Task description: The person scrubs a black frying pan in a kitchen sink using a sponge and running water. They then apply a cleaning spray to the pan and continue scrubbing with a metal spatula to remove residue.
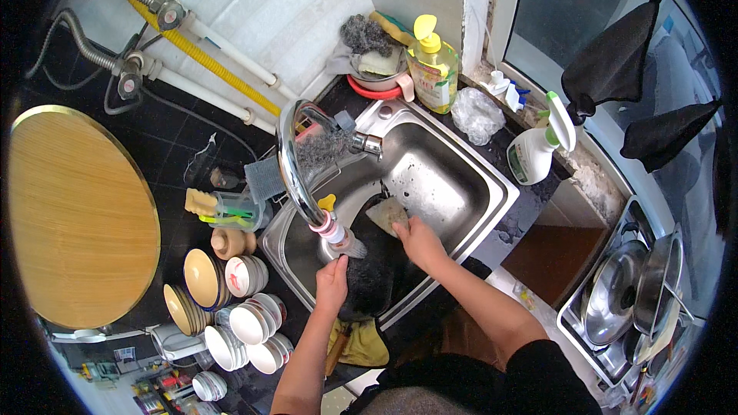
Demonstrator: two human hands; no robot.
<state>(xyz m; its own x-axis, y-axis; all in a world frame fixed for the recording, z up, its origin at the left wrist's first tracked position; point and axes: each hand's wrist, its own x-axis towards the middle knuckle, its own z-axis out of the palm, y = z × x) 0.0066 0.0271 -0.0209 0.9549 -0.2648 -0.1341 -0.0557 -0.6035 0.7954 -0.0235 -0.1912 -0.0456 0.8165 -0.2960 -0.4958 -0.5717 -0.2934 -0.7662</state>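
A black pan point(367, 280), perhaps a wok, is tilted over the near side of the steel sink point(461, 146). My left hand point(332, 284) is closed on its left edge, right under the chrome faucet's spray head point(340, 237). Water appears to run from that head onto the pan's dark surface. In my right hand point(421, 244) is a flat, pale grey-beige scrubbing pad point(389, 217), pinched at its near corner and held over the pan's far part. The pan's far outline is hard to make out against the wet basin.
Stacked bowls point(250, 323) crowd the counter left of the sink, beside a round wooden board point(81, 215). Behind the sink stand a yellow pump bottle point(433, 73) and a white spray bottle point(530, 154). A yellow cloth point(365, 344) lies near my left forearm. Pan lids point(615, 292) fill a rack at right.
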